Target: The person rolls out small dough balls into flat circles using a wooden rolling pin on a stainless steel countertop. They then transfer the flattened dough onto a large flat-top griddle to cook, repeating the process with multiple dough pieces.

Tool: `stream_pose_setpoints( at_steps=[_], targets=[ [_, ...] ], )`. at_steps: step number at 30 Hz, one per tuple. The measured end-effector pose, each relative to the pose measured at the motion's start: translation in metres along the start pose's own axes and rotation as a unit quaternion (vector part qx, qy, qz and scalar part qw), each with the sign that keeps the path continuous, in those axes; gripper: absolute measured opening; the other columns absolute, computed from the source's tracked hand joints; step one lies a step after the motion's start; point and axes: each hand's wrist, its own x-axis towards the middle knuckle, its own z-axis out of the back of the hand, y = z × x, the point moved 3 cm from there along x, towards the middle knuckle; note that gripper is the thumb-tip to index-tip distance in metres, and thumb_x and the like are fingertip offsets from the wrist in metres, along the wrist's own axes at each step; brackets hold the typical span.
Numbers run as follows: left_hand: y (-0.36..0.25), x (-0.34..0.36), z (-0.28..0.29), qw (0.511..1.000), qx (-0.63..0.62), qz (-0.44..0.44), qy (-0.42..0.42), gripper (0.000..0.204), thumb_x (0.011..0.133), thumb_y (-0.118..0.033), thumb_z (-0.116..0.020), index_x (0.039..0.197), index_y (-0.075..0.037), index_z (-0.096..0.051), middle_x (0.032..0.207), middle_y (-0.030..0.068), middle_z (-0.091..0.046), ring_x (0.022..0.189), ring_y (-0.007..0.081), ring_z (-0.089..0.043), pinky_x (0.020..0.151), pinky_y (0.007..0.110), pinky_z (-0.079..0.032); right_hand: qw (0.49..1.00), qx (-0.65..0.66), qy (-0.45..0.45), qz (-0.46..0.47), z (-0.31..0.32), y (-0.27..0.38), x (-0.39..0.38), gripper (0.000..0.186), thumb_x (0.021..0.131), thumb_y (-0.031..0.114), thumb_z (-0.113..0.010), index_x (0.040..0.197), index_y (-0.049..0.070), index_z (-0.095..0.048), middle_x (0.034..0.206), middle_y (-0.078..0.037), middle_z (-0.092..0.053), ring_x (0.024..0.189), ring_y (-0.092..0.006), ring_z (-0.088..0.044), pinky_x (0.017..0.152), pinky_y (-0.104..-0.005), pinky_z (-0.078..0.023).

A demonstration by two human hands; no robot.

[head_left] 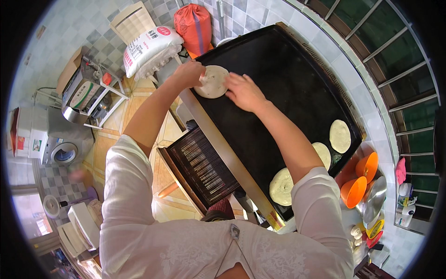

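A flat, round piece of pale dough [213, 83] lies near the far left corner of a large black griddle [274, 88]. At its left edge is my left hand [189, 73], with its fingers curled and closed on the rim. My right hand [245, 92] touches the right edge, its fingers stretched out and slightly apart. Closer to me on the right, more dough rounds rest on the griddle: one [282, 187] at the near edge, one [321, 155] partly covered by my right forearm, and one [340, 136] by the right edge.
Below the griddle's front rail, a slotted dark tray [200, 165] stands pulled out. Orange bowls [353, 191] and a metal bowl [373, 200] sit at the right. A white sack [151, 49] and a red bag [193, 29] stand beyond the left end. Barred windows line the right wall.
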Motion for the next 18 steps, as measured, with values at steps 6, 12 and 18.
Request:
stream_pose_setpoints(
  at_steps=[6, 12, 18],
  targets=[
    [0.000, 0.004, 0.003, 0.999, 0.039, -0.023, -0.002, 0.032, 0.072, -0.012, -0.079, 0.103, -0.013, -0.071, 0.108, 0.0035, -0.067, 0.116, 0.0264, -0.060, 0.095, 0.041, -0.053, 0.991, 0.130, -0.018, -0.024, -0.002, -0.017, -0.006, 0.032, 0.098, 0.021, -0.059, 0.126, 0.007, -0.065, 0.142, -0.008, -0.058, 0.139, -0.0257, -0.047, 0.115, -0.0475, -0.036],
    [0.005, 0.023, 0.006, 1.000, -0.015, 0.008, -0.013, 0.031, 0.082, -0.002, -0.065, 0.110, -0.015, -0.071, 0.120, 0.0055, -0.068, 0.116, 0.0283, -0.062, 0.098, 0.041, -0.051, 0.993, 0.018, -0.082, -0.088, -0.002, -0.026, -0.003, 0.040, 0.099, 0.020, -0.056, 0.137, 0.009, -0.056, 0.153, -0.008, -0.048, 0.146, -0.0241, -0.038, 0.117, -0.0506, -0.033],
    [0.017, 0.026, -0.011, 0.994, -0.028, -0.060, -0.091, 0.030, 0.083, -0.002, -0.061, 0.108, -0.014, -0.072, 0.114, 0.0084, -0.070, 0.111, 0.0289, -0.065, 0.093, 0.042, -0.053, 0.993, 0.075, 0.015, -0.093, -0.010, -0.018, 0.013, 0.041, 0.100, 0.021, -0.053, 0.141, 0.014, -0.054, 0.155, -0.006, -0.045, 0.149, -0.0234, -0.033, 0.116, -0.0535, -0.031]
  ],
)
